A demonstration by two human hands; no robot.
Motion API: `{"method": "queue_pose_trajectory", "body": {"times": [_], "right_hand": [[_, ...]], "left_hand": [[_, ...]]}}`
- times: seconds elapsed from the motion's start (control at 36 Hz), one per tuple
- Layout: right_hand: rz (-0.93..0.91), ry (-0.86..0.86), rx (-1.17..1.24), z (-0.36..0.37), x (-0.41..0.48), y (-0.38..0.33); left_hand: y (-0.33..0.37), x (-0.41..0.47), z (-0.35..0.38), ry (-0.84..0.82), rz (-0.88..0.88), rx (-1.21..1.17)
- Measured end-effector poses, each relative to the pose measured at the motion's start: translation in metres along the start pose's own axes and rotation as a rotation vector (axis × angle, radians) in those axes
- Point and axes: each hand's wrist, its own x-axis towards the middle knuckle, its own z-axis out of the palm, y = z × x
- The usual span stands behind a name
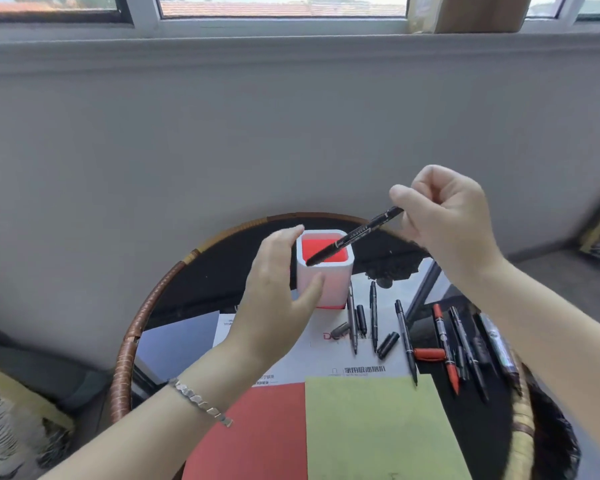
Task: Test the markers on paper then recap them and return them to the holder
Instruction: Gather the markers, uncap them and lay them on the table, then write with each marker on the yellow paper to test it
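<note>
A white square holder [336, 282] with a red inside stands at the back of the round table. My left hand [278, 299] curls around its left side, thumb on the front wall, fingers at the rim. My right hand [444, 216] pinches the top end of a black marker [354, 236], which slants down with its lower tip over the holder's opening. In front lie a yellow sheet [378, 427] and a red sheet [257, 434]. Several loose markers, among them a red marker [445, 348], and loose caps such as a red cap [428, 353] rest on the table.
The round glass table has a woven rattan rim [132, 337]. A white printed paper [326, 362] lies under the markers. A grey wall rises just behind the table. Patterned cushions [11, 431] sit at the lower left and far right.
</note>
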Motion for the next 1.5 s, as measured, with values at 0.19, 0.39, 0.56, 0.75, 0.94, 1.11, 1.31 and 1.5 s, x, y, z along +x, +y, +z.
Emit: {"method": "queue_pose_trajectory", "body": {"times": [0.19,0.39,0.56,0.75,0.94,1.11,1.31,1.5], "right_hand": [[0.282,0.036,0.222,-0.010,-0.045,0.011],[0.489,0.144,0.345,-0.006,-0.075,0.027],[0.648,-0.013,0.238,0.000,-0.085,0.031],[0.634,-0.241,0.075,0.016,-0.106,0.028],[0.427,-0.222,0.107,0.009,-0.113,0.020],[0.326,-0.150,0.107,0.002,-0.126,0.028],[0.501,-0.025,0.203,-0.016,-0.119,0.042],[0.608,-0.032,0.189,-0.010,-0.126,0.058]], "left_hand": [[0.015,-0.008,0.009,-0.189,0.045,-0.017],[0.014,-0.026,0.017,-0.306,0.130,0.165],[0.017,-0.035,0.018,-0.424,0.030,0.121],[0.026,-0.046,0.025,-0.402,0.157,0.083],[0.035,-0.050,0.021,-0.382,0.214,-0.041],[0.039,-0.055,0.022,-0.525,0.086,-0.008],[-0.002,-0.049,0.015,-0.460,-0.385,0.139],[-0.063,-0.060,0.014,-0.353,-0.300,0.518]]}}
